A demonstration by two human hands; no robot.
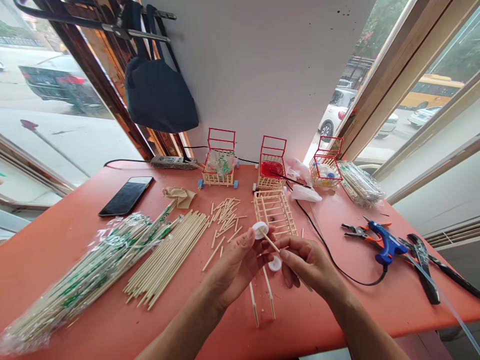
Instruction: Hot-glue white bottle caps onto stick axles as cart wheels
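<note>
Between the thumb and fingers of my left hand (238, 257) is a white bottle cap (260, 230), tilted with its hollow side toward me. My right hand (309, 262) pinches a thin wooden stick (270, 243), whose upper end meets the cap. Whether the stick goes into the cap I cannot tell. Just below my left fingertips is a second white cap (275, 263); what supports it is hidden. A frame of wooden sticks (275, 212) lies just beyond my hands, and two stick legs (269, 295) show beneath them.
Several small stick carts (219, 170) with red handles stand along the wall. Loose sticks (168, 255), cut pieces (225, 215), a plastic-wrapped bundle (86, 275) and a phone (126, 196) lie left. At right are a blue glue gun (388, 245), its black cord, and pliers (360, 232).
</note>
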